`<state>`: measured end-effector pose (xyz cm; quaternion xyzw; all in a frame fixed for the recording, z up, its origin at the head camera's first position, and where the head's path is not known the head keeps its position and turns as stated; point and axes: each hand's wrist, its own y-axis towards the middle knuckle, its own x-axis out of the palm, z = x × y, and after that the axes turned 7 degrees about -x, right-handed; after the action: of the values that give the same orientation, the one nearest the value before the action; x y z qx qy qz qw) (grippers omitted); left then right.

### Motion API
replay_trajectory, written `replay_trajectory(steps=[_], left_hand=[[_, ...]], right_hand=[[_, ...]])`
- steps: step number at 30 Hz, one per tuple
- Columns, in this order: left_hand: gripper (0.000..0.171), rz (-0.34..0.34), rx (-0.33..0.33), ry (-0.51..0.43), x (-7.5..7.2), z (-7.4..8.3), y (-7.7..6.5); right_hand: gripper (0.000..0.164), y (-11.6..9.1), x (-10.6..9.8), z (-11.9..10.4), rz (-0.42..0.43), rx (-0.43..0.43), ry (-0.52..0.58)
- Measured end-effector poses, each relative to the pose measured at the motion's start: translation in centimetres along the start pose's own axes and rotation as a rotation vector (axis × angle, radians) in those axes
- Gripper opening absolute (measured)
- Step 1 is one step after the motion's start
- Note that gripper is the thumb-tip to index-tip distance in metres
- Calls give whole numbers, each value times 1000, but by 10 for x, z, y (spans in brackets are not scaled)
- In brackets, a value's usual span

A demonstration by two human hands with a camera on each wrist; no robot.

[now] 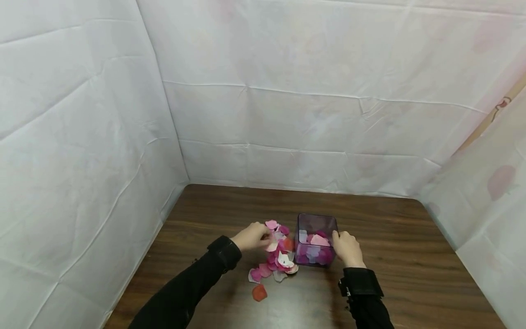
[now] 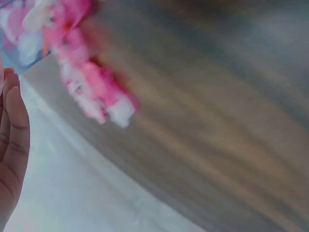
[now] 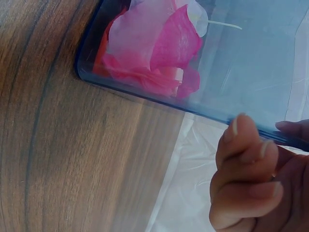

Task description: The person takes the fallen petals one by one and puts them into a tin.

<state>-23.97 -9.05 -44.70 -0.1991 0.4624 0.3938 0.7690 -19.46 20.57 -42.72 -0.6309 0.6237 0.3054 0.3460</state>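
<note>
A clear purple-tinted plastic box [image 1: 316, 219] stands on the table, partly filled with pink, magenta and white artificial petals [image 1: 314, 251]. My right hand [image 1: 348, 249] grips its right wall, thumb at the rim and fingers curled outside, as the right wrist view shows [image 3: 246, 179]. Left of the box lies a loose pile of petals [image 1: 281, 246] in pink, white and red. At the pile's left side, my left hand [image 1: 252, 236] pinches a pale pink petal [image 1: 271, 247]. In the left wrist view only part of this hand [image 2: 14, 140] shows, at the edge.
An orange-red petal [image 1: 259, 293] lies apart, nearer the front of the brown wooden table [image 1: 222, 205]. White cloth [image 1: 287, 119] hangs behind the table and along both sides. Each wrist wears a black band [image 1: 226, 252].
</note>
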Motion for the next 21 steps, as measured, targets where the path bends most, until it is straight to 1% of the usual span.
replay_trajectory(steps=[3,7,8,10,12,15,18,21], left_hand=[[21,12,3,2,-14,15,17],[16,12,12,7,-28,42,42],[16,13,26,15,-30,49,47],[16,14,42,34,-33,63,58],[13,15,63,56,-32,75,67],[3,10,97,107,-28,87,77],[24,-37,89,158,-22,91,78],[43,-72,74,182,-18,90,73]], right_hand=[[48,0,0,0,0,-2,1],[48,-2,0,-2,-8,4,5],[48,-2,0,-2,-14,7,9],[48,-1,0,-3,-18,12,13],[48,-1,1,-4,-15,15,11],[49,2,2,-6,-1,13,-5],[49,4,4,-8,-8,7,-6],[48,5,7,-9,-13,-3,-6]])
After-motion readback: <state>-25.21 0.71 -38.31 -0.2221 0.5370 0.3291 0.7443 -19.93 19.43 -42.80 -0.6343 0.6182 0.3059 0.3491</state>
